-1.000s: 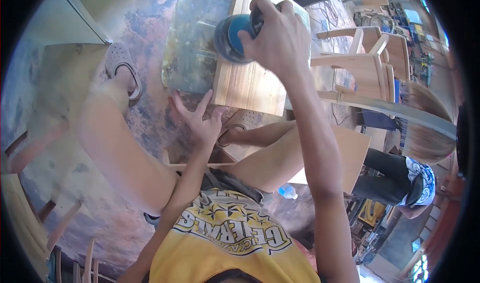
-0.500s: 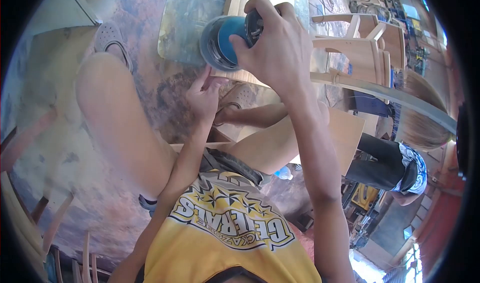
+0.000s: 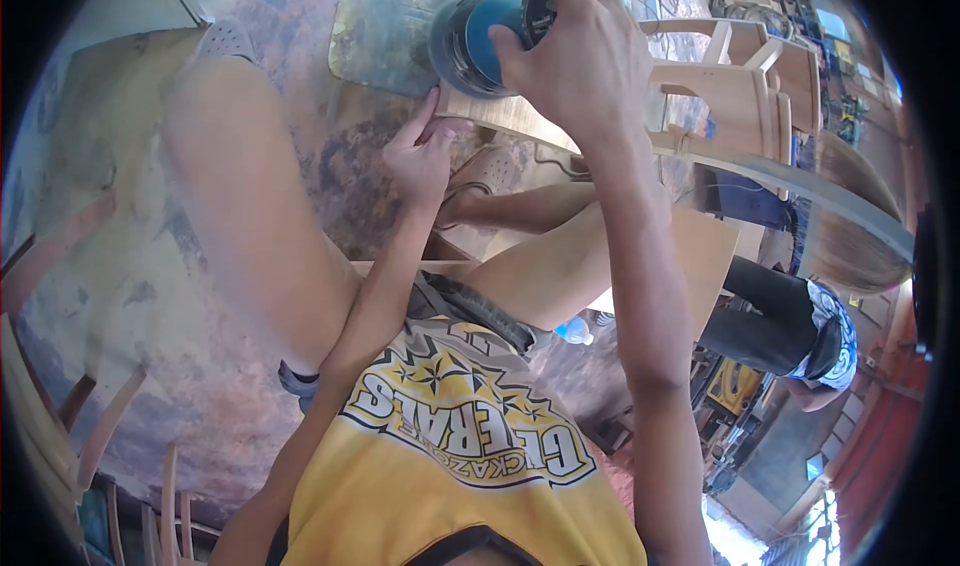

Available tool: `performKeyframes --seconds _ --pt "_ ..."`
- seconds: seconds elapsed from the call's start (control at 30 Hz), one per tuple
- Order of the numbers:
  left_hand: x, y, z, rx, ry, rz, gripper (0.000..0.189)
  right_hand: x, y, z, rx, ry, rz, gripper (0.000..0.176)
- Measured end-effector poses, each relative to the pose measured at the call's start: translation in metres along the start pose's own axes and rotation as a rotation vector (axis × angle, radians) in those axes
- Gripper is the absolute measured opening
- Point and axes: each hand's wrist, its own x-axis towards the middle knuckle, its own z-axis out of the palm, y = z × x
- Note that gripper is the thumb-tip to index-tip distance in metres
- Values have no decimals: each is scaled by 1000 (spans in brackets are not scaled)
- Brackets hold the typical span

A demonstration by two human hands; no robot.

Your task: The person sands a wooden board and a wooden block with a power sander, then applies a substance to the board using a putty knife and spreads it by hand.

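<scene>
My right hand point(image 3: 585, 66) wraps around the black top of a blue and black power sander point(image 3: 490, 41). The sander's round base rests over the near end of a light wooden board point(image 3: 520, 116). My left hand point(image 3: 420, 161) is at that board's corner, its forefinger along the end and its other fingers at the lower edge, gripping it lightly. Part of the board is hidden by the sander and my right hand.
A translucent sheet point(image 3: 385, 31) lies beyond the board's left side. Wooden chairs point(image 3: 735, 91) stand at the right, near a grey rail point(image 3: 790, 176). Another person in dark trousers point(image 3: 755, 311) is at the right. A plastic bottle point(image 3: 573, 331) sits by my leg.
The sander, the board and both hands appear slightly higher and further right, as does most of the scene. Each hand keeps its hold.
</scene>
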Motion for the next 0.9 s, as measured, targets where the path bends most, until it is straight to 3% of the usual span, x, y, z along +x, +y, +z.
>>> performKeyframes --seconds 0.23,0.33,0.4,0.77,0.83,0.9 --pt "-4 -6 0 -62 -17 -5 46 -9 -12 -11 43 -117 128 37" --pt "2 1 5 -117 8 -55 43 -3 -20 -12 -90 -95 98 38" --pt "1 1 5 -81 71 -90 46 -10 -29 -17 34 -42 51 41" --pt "7 -4 5 -66 48 -21 48 -7 9 -7 23 -140 168 37" --pt "5 -4 6 -50 36 -28 48 -8 21 -5 -13 8 133 36" --pt "7 -5 10 -113 73 -45 47 -13 28 -9 -30 -25 154 36"
